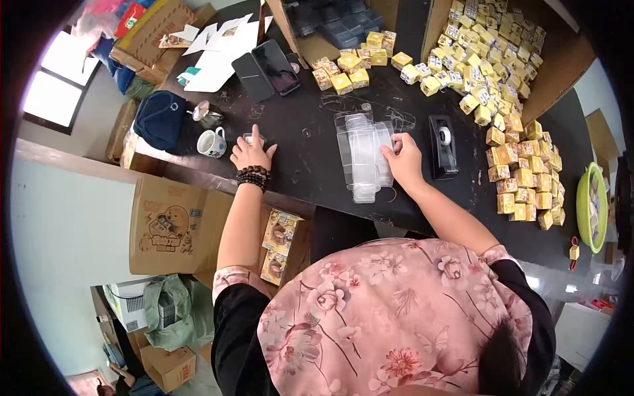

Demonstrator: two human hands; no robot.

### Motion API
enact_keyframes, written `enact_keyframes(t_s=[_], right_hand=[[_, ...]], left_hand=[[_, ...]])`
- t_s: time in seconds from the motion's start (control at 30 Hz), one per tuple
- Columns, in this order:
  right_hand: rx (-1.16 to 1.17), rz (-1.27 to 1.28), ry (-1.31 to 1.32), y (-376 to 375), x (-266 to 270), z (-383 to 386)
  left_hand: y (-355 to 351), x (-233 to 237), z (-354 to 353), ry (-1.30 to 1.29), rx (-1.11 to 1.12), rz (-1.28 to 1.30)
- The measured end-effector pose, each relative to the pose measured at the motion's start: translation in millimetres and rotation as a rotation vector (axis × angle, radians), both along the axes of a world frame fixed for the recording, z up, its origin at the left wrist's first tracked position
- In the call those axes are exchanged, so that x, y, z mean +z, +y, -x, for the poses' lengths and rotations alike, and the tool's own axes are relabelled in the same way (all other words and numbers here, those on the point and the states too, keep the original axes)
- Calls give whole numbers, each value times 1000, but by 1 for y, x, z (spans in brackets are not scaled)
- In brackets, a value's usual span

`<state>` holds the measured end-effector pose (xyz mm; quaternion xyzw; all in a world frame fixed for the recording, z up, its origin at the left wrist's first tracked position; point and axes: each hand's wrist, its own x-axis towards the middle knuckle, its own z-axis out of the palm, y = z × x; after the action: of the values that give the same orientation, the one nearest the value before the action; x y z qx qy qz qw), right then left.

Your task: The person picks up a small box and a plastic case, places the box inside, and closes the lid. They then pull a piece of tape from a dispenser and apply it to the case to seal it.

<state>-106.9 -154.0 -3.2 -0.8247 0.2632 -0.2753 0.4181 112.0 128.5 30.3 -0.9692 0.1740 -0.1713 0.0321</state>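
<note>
My right hand (406, 160) pinches the right edge of a flat, unfolded clear plastic box (362, 158) that lies on the black table (297, 171). To the left, my left hand (252, 153) rests on the table with its fingers spread, over a small pale object (255, 139) mostly hidden beneath them. A dark bead bracelet is round the left wrist. A black tape dispenser (443, 148) stands just right of my right hand.
Many small yellow boxes (525, 175) fill the right side, with more spilling from a large carton (561, 72). A white mug (211, 142), a propped phone (276, 68) and a dark blue bag (160, 121) are at the left. A green basket (592, 208) sits far right.
</note>
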Motion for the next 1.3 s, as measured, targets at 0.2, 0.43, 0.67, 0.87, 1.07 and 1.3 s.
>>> enact_keyframes(t_s=[0.2,0.43,0.67,0.87,1.07,1.3], right_hand=[[112,-207,-280,24,33,29],[482,-523,-225,37,86,69],[623,-264,-206,55,87,79],[925,-734,77,55,119,55],[1176,-1087,595,41,139,17],[1409,-343,622,14,136,-64]], left_hand=[[-86,25,122,167,-743,642],[-75,51,184,9,-706,794],[-50,57,201,81,-751,788],[-21,64,190,312,-807,828],[-9,100,179,664,-985,873],[2,102,170,981,-760,861]])
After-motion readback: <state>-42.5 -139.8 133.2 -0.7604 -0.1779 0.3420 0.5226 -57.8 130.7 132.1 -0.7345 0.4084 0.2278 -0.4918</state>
